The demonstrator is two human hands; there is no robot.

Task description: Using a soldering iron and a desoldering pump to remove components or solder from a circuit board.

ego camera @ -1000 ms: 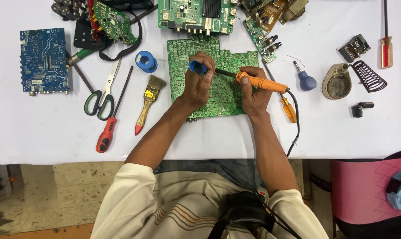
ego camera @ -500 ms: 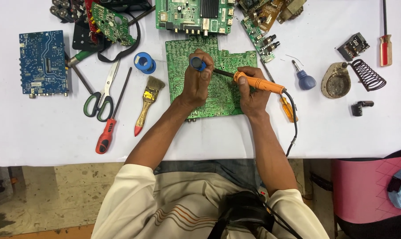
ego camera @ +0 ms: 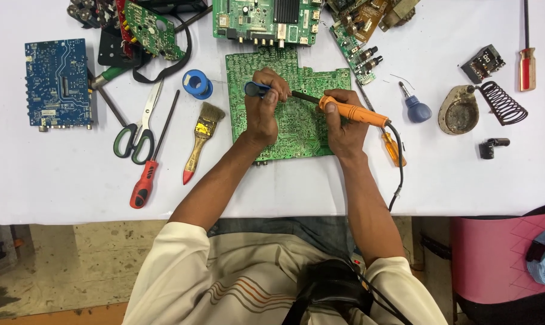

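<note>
A large green circuit board [ego camera: 305, 129] lies solder side up on the white table [ego camera: 74, 180], right in front of me. My left hand [ego camera: 263, 111] rests on it and grips a small blue tool [ego camera: 252, 89], likely a desoldering pump. My right hand [ego camera: 344, 123] holds an orange-handled soldering iron [ego camera: 350, 111]; its dark tip points left toward my left hand's fingers over the board. The iron's black cable [ego camera: 399, 174] runs off the table's front edge.
Left of the board lie a paintbrush [ego camera: 201, 135], a red-handled screwdriver [ego camera: 145, 180], scissors [ego camera: 137, 129], a blue solder spool [ego camera: 197, 83] and a blue circuit board [ego camera: 58, 84]. More boards [ego camera: 266, 21] sit behind. A soldering stand [ego camera: 480, 105] and screwdrivers [ego camera: 414, 107] are to the right.
Both hands hold nearly the same place over the board; the view has shifted slightly. The iron's tip stays near the blue tool.
</note>
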